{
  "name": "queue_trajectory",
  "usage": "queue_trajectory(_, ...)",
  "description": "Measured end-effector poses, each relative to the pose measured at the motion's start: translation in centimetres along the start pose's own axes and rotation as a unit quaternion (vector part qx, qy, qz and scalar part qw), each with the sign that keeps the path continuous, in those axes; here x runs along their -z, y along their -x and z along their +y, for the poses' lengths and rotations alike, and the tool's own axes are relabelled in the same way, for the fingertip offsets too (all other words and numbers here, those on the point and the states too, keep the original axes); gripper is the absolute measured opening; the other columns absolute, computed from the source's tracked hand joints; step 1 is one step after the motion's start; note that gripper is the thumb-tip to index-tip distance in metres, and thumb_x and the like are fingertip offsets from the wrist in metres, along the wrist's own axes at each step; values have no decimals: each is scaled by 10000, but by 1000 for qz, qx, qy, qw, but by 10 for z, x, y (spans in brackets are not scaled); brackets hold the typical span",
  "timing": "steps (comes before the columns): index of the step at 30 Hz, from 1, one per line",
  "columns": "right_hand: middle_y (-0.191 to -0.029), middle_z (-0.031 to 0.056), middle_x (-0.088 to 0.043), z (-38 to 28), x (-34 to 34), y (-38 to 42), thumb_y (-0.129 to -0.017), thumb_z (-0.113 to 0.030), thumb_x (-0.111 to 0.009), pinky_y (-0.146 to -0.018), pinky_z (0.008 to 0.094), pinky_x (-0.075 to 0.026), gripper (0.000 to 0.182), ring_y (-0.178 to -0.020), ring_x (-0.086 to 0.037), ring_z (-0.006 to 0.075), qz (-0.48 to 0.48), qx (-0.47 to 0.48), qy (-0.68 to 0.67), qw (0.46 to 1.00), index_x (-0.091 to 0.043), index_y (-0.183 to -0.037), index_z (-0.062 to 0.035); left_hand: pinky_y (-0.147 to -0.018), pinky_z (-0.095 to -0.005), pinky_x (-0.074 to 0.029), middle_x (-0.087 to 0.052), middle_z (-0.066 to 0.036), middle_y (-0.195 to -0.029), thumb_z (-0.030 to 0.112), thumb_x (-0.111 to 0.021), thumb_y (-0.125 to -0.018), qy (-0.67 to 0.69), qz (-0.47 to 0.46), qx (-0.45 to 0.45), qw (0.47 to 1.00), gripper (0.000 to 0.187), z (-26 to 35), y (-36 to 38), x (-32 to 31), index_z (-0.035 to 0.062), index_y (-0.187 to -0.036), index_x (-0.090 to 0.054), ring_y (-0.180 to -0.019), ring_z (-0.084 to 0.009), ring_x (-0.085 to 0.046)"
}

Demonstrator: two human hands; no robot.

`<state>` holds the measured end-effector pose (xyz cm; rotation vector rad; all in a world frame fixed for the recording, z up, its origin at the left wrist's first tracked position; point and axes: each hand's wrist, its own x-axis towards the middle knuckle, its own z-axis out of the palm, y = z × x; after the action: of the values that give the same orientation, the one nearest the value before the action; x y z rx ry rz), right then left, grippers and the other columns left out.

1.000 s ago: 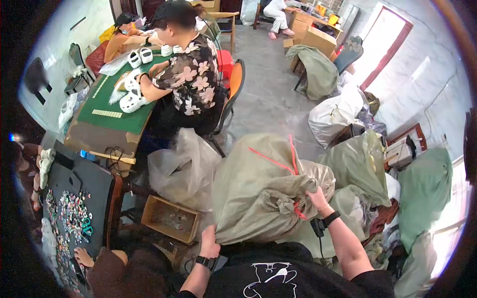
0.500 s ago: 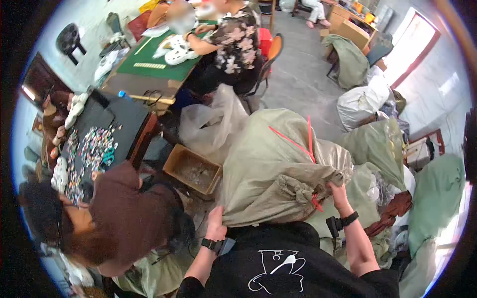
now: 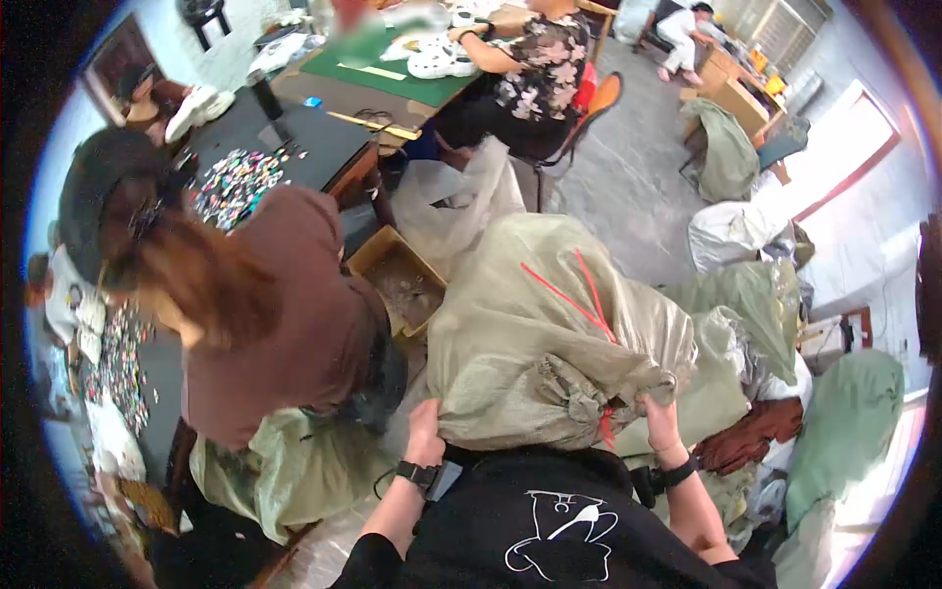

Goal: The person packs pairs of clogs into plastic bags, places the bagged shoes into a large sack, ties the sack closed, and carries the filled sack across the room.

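Observation:
A bulky grey-green woven sack (image 3: pixel 530 304) rests against my body, its gathered neck tied with red string (image 3: pixel 606 424). My left hand (image 3: pixel 425 434) is closed on the sack's lower left edge. On the other side my right hand (image 3: pixel 661 424) grips a bunched corner of it, close to the tied neck. Two loose ends of red string lie across the top of the sack. Most of each hand's fingertips is hidden in the folds.
Close on my left a person in a brown top (image 3: pixel 285 304) bends over a dark table (image 3: pixel 319 147) bearing many small colourful pieces. A cardboard box (image 3: pixel 402 280) and a clear plastic bag (image 3: pixel 461 201) lie ahead left. Filled sacks (image 3: pixel 844 422) line the right. Another person sits at a green-topped table (image 3: pixel 432 86).
My view has turned left, so the room appears shifted right. The person in brown has risen further into view. Both my hands keep hold of the sack.

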<state>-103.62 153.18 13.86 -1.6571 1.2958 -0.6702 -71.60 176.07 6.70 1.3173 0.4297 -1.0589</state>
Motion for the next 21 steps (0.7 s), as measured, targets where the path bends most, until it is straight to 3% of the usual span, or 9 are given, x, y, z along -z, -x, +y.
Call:
queue_trajectory(7,-1104,110,-600,12,37,23,-776,-50,-678,-917,338,-438,423,-1013,-562,237,-38,-30,-72,996,-530,-1167,14,-703,-334,-449,-613,-54,-868,187,-541,-894,48,18,-54,997,184,-48,22,28,30,-931,-630,-790,-157,-553)
queue_trajectory(9,-1150,146,-571,58,43,22,-777,-95,-718,-958,362,-419,482,-1087,-533,260,-40,110,178,977,-514,-1198,23,-702,-336,-447,-611,-53,-870,204,-525,-906,-82,2,-81,993,202,-39,71,30,30,-921,-625,-781,-152,-541)
queue_trajectory(11,-1179,166,-549,75,28,19,-776,-107,-729,-975,374,-407,510,-1121,-511,280,-2,32,30,999,-506,-1217,20,-713,-341,-449,-618,-55,-868,219,-494,-924,-116,-58,-227,965,238,-40,79,17,19,-892,-619,-768,-143,-519)
queue_trajectory(12,-1207,187,-527,76,21,21,-774,-118,-739,-993,387,-394,538,-1155,-490,299,6,-31,-110,993,-497,-1236,16,-744,-339,-462,-635,-68,-900,212,-490,-929,-344,-85,-324,877,244,-49,59,41,6,-910,-621,-804,-141,-544)
queue_trajectory(14,-1094,186,-593,62,7,28,-765,-94,-738,-954,380,-424,478,-1062,-553,302,59,24,-62,996,-543,-1188,10,-736,-360,-473,-644,-88,-934,171,-479,-913,-109,-123,-132,978,225,-67,44,52,-6,-892,-616,-871,-169,-596)
queue_trajectory(16,-1065,124,-616,5,12,28,-755,-56,-733,-875,332,-459,487,-974,-577,219,-11,23,-27,999,-521,-1187,18,-680,-397,-476,-637,-67,-881,194,-477,-910,-234,-133,-163,949,209,-69,45,61,34,-926,-611,-809,-198,-608)
queue_trajectory(18,-898,175,-673,-15,-5,37,-766,-117,-708,-813,377,-485,260,-868,-630,343,80,145,44,985,-638,-986,3,-655,-449,-450,-630,-140,-843,156,-593,-786,-291,-132,-136,938,184,-62,53,64,24,-914,-585,-788,-307,-608)
queue_trajectory(20,-939,189,-660,-24,-17,42,-778,-146,-684,-783,401,-481,233,-888,-610,373,61,133,68,987,-636,-963,-12,-655,-493,-419,-590,-237,-834,92,-654,-599,-645,-239,-354,633,352,-57,15,117,4,-922,-544,-826,-453,-558)
queue_trajectory(21,-923,185,-657,-29,-26,44,-778,-154,-683,-775,412,-477,227,-875,-606,375,21,107,69,992,-636,-954,-19,-690,-518,-414,-542,-285,-836,51,-643,-477,-595,-277,-324,682,481,-63,3,131,-9,-934,-507,-869,-529,-487)
